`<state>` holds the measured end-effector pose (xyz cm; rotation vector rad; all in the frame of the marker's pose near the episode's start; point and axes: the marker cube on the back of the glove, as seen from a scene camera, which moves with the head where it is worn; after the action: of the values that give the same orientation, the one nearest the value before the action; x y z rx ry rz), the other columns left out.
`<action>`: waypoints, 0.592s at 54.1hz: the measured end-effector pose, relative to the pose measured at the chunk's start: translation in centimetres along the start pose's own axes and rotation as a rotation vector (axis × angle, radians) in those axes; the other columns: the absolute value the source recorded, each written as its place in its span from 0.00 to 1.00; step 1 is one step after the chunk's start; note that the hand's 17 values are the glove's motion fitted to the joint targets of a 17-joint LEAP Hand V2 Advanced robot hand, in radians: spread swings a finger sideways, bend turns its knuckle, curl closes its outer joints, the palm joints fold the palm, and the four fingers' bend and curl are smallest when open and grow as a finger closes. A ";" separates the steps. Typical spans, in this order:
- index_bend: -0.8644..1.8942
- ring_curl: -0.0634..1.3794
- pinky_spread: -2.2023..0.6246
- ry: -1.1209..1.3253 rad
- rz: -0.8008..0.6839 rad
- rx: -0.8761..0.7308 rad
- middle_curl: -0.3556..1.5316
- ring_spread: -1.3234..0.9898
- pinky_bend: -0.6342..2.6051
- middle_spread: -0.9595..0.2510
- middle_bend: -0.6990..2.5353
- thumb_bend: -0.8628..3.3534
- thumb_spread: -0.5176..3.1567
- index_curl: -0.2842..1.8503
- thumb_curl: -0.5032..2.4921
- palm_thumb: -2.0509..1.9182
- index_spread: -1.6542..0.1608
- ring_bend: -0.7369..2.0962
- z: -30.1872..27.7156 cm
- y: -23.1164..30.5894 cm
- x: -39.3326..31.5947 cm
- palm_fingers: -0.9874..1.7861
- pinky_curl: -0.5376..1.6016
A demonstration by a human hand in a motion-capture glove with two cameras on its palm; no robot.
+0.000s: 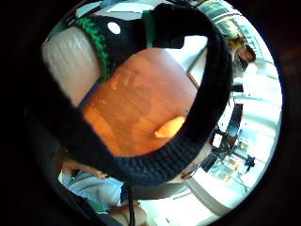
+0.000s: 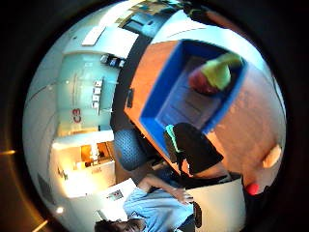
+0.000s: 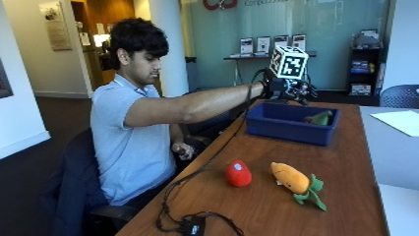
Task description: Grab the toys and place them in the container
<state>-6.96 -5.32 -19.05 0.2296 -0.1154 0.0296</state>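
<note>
Hovering above the blue container, the gloved right hand looks mid-drop; whether it holds anything, I cannot tell. Next it must reach back toward the person for the red toy and plush carrot.

This is an office or institutional lobby — not a home. A person sits in a dark office chair at a long wooden table of the meeting-room sort, with a second mesh-backed chair at its far end. Behind stands a frosted glass wall bearing large lettering, and in front of it a narrow counter holds upright display cards. A dark shelf unit stands in the corner with items on it. A white column rises beside a corridor — framed notices hang on its wall.
</note>
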 end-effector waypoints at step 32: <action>0.39 0.11 0.81 -0.017 0.438 -0.496 0.26 0.59 0.54 0.82 0.23 0.22 0.52 0.31 0.27 0.53 0.72 0.28 14.2 7.2 23.5 0.25 0.42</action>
<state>14.47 -1.20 -0.98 -0.2945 -0.1841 0.4295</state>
